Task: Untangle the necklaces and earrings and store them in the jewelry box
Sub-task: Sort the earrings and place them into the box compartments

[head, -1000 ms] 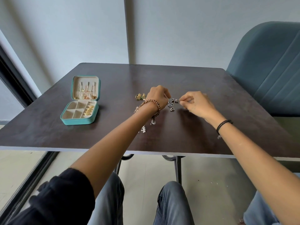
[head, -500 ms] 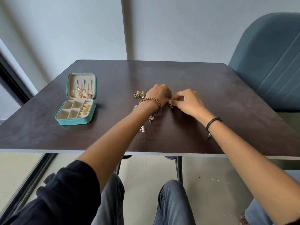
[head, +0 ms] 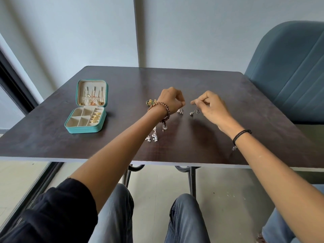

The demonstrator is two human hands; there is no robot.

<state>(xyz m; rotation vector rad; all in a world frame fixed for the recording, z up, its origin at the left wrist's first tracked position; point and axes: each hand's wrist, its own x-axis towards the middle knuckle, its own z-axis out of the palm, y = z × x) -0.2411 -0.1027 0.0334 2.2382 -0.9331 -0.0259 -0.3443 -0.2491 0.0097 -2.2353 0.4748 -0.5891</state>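
Now our right hand [head: 212, 107] pinches a silver earring [head: 194, 112]; our left hand [head: 172, 100] curls its fingers over a second earring [head: 180, 111], grip unclear. Well left of them sits the open jewelry box [head: 82, 130].

Arms outstretched, left hand [head: 171, 100] pinching, right hand [head: 211, 106] pinching
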